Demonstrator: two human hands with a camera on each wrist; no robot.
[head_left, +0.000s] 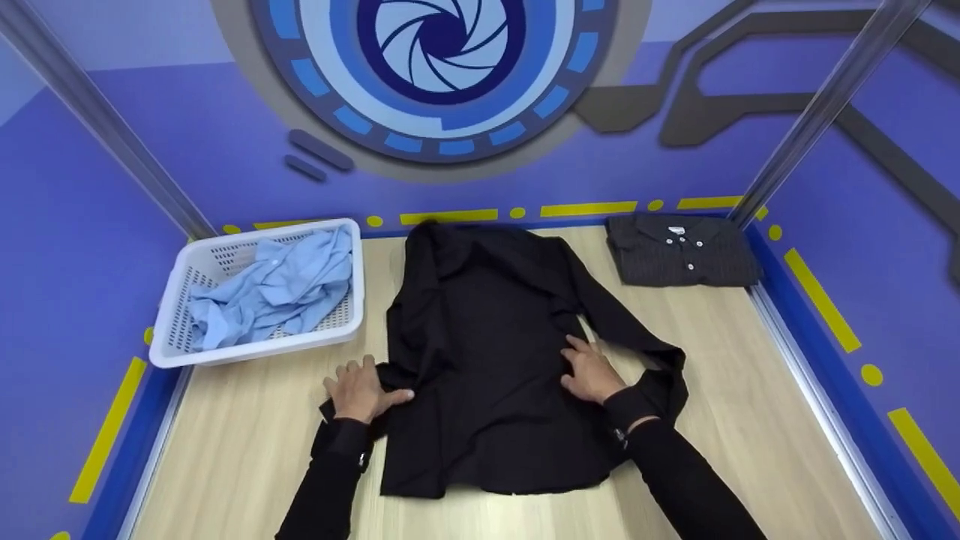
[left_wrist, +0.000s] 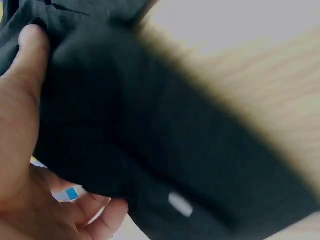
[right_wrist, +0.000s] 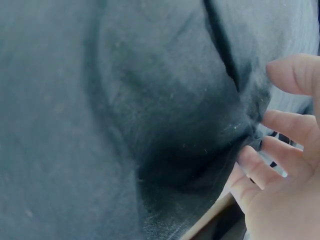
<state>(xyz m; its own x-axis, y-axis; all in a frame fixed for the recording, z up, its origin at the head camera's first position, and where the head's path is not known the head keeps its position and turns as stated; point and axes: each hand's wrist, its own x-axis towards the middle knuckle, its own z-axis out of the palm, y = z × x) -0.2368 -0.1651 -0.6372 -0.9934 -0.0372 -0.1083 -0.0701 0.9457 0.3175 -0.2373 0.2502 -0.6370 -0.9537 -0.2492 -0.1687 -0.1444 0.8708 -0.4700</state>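
Black shirt (head_left: pixel 495 360) lies central on the worktop (head_left: pixel 247 450), left hand (head_left: pixel 361 391) spread against its left edge, right hand (head_left: pixel 594 373) spread against its right; narrow gap to far-left basket (head_left: pixel 358 277), wider room near right.

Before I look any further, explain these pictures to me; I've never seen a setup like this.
There is no machine here: a person works with two bare hands, the left hand and the right hand. The wide picture comes from a camera on the head, looking forward and down. The two close ones come from a camera on each wrist. A black shirt lies spread on the table. At the back left, a white basket holds blue cloth; at the back right lies a folded shirt. Both hands touch the black shirt near its sides; whether either truly grips it is hard to tell.
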